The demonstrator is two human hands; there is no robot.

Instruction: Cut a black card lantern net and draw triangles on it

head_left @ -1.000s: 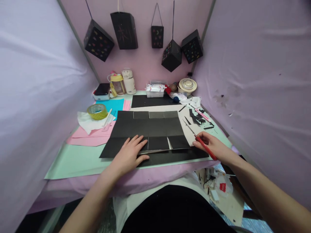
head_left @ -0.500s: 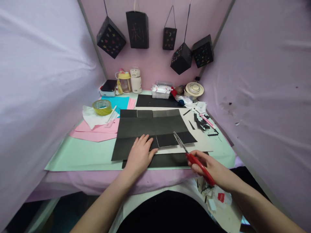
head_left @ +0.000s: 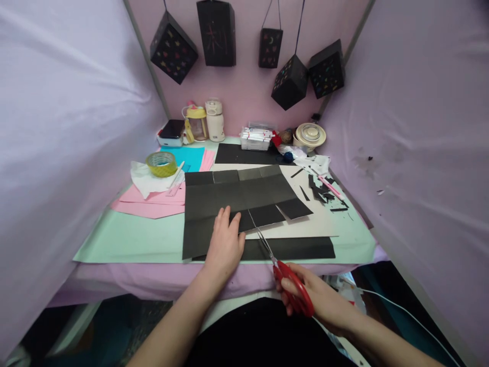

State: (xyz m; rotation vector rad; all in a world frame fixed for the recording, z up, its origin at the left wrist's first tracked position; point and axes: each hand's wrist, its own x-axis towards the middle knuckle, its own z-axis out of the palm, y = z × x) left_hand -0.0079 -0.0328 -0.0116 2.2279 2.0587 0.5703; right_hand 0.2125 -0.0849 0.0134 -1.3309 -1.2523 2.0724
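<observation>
Your left hand (head_left: 225,244) presses flat, fingers unclenched atop the creased black paper (head_left: 214,196); your right hand (head_left: 319,295) clamps the red-handled scissors (head_left: 298,283), blades (head_left: 270,251) near the left thumb. Careful: light pressure could let the paper slide, snagging a flap (head_left: 295,208) or fingertip.

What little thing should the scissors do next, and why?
I'd probably line the red-handled scissors up with the pale line in the creased black paper. The right hand holds their tips near that line's front end, and the left hand rests on the paper beside it. I can't tell if the line is already cut.
</observation>
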